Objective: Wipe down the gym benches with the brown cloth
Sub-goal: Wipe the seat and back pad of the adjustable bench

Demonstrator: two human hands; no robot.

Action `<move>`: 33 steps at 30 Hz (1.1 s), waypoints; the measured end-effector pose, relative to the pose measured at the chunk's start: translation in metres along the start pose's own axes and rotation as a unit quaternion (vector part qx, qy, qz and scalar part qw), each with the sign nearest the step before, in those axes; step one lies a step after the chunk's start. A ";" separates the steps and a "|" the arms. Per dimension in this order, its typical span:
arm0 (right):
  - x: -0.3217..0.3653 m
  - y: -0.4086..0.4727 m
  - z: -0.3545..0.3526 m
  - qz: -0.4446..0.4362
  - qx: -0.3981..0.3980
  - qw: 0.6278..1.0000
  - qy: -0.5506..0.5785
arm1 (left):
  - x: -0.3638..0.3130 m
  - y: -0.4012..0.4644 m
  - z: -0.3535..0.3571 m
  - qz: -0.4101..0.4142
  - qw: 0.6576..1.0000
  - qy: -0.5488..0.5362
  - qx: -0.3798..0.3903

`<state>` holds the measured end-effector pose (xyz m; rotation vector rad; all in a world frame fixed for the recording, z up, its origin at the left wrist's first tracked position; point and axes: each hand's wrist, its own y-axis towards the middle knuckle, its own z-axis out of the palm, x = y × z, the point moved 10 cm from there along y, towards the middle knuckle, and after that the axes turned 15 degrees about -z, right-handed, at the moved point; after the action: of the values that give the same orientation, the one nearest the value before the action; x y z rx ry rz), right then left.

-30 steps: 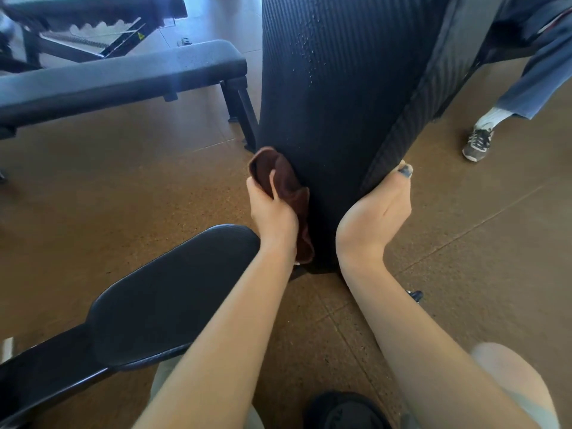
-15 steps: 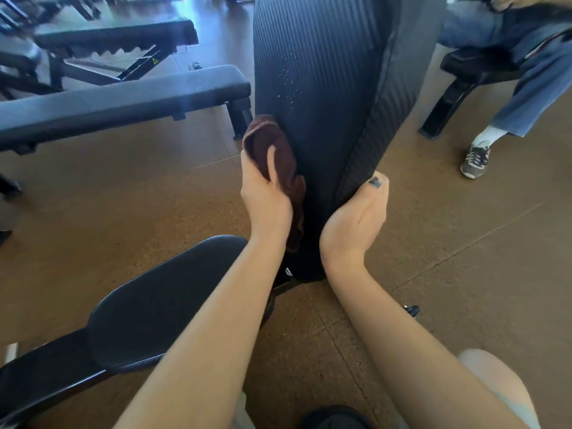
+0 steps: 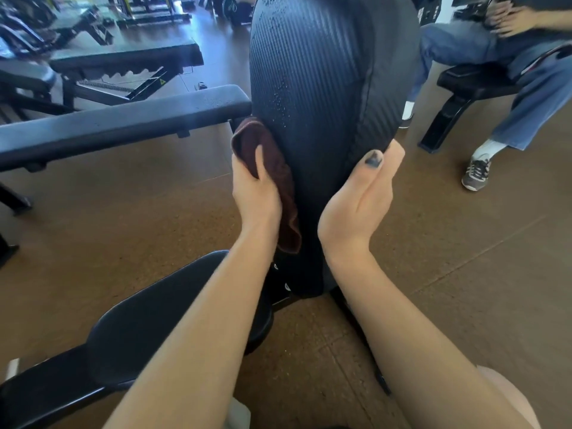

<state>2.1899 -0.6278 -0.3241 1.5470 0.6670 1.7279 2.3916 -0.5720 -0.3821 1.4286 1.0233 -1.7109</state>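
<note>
Left hand (image 3: pixel 255 190) pinches the brown cloth (image 3: pixel 272 181) against the upright backrest (image 3: pixel 325 88)'s left edge; right hand (image 3: pixel 359 199) clasps its right edge

Droplets (image 3: pixel 280 97) sit just above the cloth, so a short stroke would likely miss them, and the loosely bunched cloth could slip. Count: one cloth, two hands, at least four benches

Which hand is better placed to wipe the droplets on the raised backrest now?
Left. The left hand holds the brown cloth against the raised ribbed black backrest pad, just below the droplets. The right hand, bare, grips the pad's edge.
</note>
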 end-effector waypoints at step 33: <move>0.048 0.057 0.003 -0.044 -0.014 0.998 0.046 | -0.161 -0.069 0.038 0.330 0.940 0.028 0.079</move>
<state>2.1822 -0.6251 -0.2496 1.4054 0.7436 1.7446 2.3419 -0.5716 -0.2100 1.6845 0.3559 -1.2711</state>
